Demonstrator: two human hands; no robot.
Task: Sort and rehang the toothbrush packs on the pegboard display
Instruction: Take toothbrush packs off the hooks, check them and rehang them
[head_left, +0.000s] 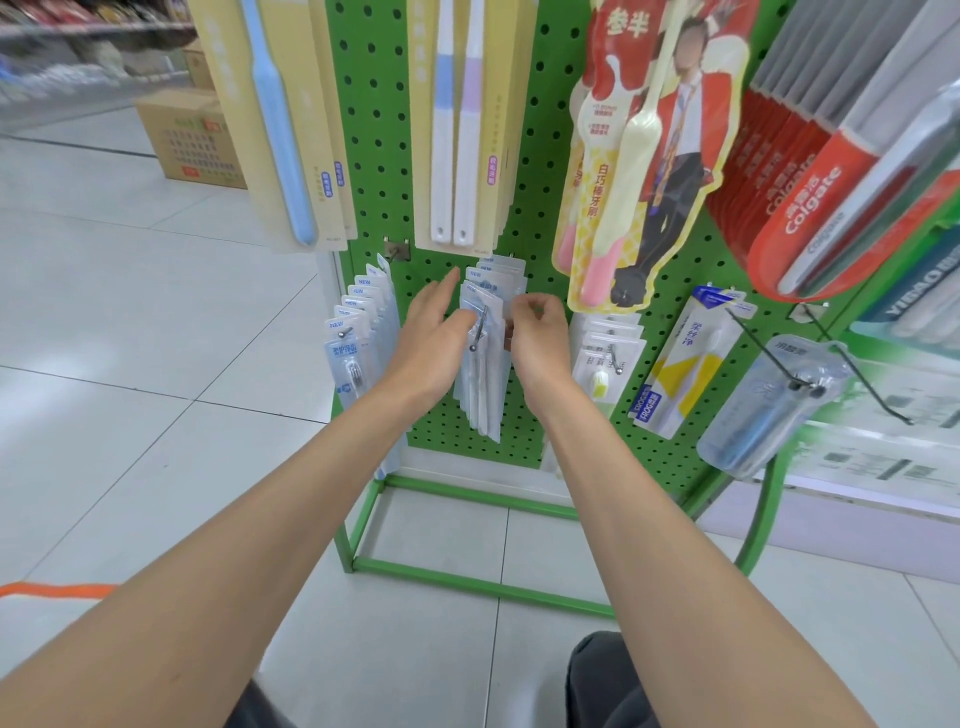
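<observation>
One view only, worn on the head. Faces forward and down onto a green pegboard (374, 156), close: the hands reach it. Both forearms run in from the bottom edge; left hand (431, 332) and right hand (537, 338) meet near frame centre at the toothbrush packs (485, 395). Wide lens: straight lines bow toward the edges. Tiled floor (130, 415) fills the left; a knee (602, 675) at bottom.

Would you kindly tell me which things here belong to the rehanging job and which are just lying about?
Job: left hand, right hand, middle-hook toothbrush packs, metal hook, green pegboard.
Lying about: cardboard boxes, orange strip on the floor.
</observation>
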